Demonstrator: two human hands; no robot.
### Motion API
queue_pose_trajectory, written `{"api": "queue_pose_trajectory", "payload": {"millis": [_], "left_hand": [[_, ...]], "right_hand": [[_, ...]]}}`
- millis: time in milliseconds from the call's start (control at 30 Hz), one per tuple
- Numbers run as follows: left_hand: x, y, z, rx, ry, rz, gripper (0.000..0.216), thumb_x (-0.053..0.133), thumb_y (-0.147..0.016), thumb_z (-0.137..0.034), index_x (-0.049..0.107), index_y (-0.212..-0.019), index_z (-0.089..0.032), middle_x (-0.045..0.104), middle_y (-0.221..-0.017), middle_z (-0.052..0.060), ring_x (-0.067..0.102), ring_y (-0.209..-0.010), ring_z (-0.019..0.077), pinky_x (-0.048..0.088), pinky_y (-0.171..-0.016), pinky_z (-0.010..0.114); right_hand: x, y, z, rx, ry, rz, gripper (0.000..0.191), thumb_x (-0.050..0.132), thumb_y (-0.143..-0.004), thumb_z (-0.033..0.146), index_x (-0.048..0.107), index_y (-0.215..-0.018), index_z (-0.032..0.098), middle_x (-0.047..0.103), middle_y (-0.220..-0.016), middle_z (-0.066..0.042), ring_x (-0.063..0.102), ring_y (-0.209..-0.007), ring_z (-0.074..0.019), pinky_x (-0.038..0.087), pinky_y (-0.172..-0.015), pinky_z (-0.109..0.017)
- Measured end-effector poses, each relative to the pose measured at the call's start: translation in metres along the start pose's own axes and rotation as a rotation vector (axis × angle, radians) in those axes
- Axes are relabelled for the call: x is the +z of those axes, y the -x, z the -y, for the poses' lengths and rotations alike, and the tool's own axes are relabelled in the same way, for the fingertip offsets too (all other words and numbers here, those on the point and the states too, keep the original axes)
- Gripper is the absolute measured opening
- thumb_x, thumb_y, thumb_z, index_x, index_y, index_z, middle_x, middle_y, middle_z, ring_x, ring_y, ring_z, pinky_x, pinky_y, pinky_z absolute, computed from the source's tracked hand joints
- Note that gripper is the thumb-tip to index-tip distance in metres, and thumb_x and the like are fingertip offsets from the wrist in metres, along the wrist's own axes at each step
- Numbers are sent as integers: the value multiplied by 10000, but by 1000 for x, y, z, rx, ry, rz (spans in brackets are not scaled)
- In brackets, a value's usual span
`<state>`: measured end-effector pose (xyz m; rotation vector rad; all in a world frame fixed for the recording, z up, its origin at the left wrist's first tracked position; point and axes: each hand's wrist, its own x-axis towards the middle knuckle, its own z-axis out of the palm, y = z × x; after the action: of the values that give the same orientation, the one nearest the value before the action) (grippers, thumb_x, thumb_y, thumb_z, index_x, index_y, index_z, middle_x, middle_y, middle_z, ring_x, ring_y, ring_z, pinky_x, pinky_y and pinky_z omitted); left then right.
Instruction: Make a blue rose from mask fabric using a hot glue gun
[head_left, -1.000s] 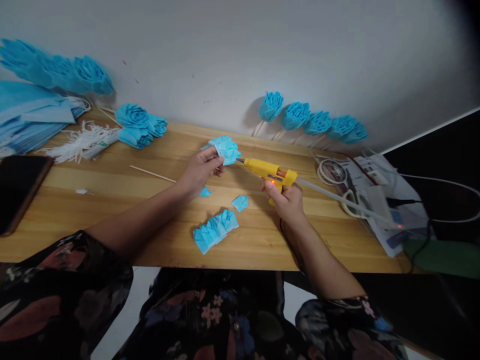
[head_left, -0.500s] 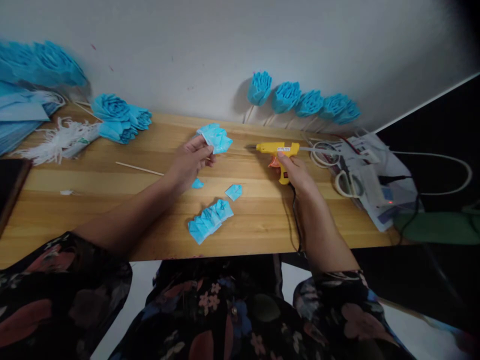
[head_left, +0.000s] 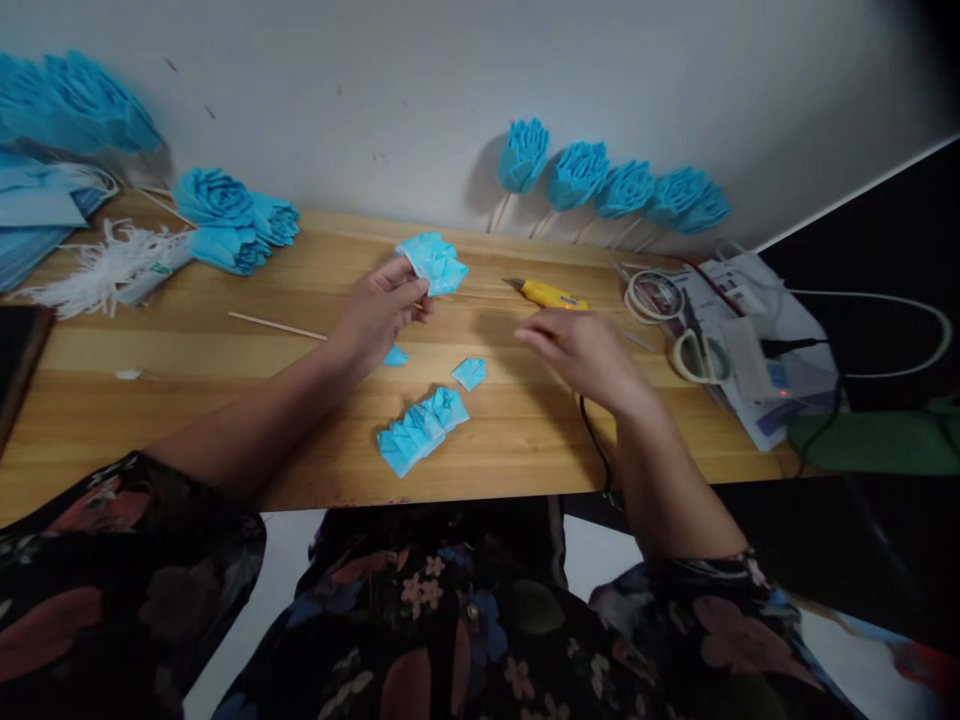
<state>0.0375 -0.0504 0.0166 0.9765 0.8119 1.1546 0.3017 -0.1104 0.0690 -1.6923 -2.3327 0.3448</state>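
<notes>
My left hand [head_left: 379, 312] is closed on a half-built blue paper flower [head_left: 433, 261], held just above the wooden table [head_left: 225, 400]. My right hand [head_left: 581, 350] hovers empty with fingers stretched out and pointing left, just in front of the yellow glue gun [head_left: 546, 293], which lies flat on the table. A row of folded blue petals [head_left: 421, 429] lies near the table's front edge. A single petal [head_left: 469, 372] and a smaller blue scrap [head_left: 394, 356] lie between my hands.
Several finished blue flowers on sticks [head_left: 607, 185] lean on the wall. More blue flowers [head_left: 229, 218] and white strips [head_left: 112, 265] lie at the left. A thin stick [head_left: 276, 327] lies near my left wrist. Tape rolls [head_left: 652, 296], cables and a power strip [head_left: 757, 365] crowd the right end.
My right hand drew the glue gun away from the flower, laid it on the table and let go. That hand then moved left and opened. The left hand kept the flower.
</notes>
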Motion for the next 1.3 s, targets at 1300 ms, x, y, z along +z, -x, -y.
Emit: {"api": "queue_pose_trajectory", "payload": {"millis": [1300], "left_hand": [[6,5,11,46,-76,59,272,801,-861,-287,803,-1117,-196,772,-873,34,671,-746,130,537,-699,248]], "right_hand": [[53,-49,25,21,-885,-272,163,757,-840,325,631,-910,249,695,-825,8,651,-775,-160,522,-735,-332]]}}
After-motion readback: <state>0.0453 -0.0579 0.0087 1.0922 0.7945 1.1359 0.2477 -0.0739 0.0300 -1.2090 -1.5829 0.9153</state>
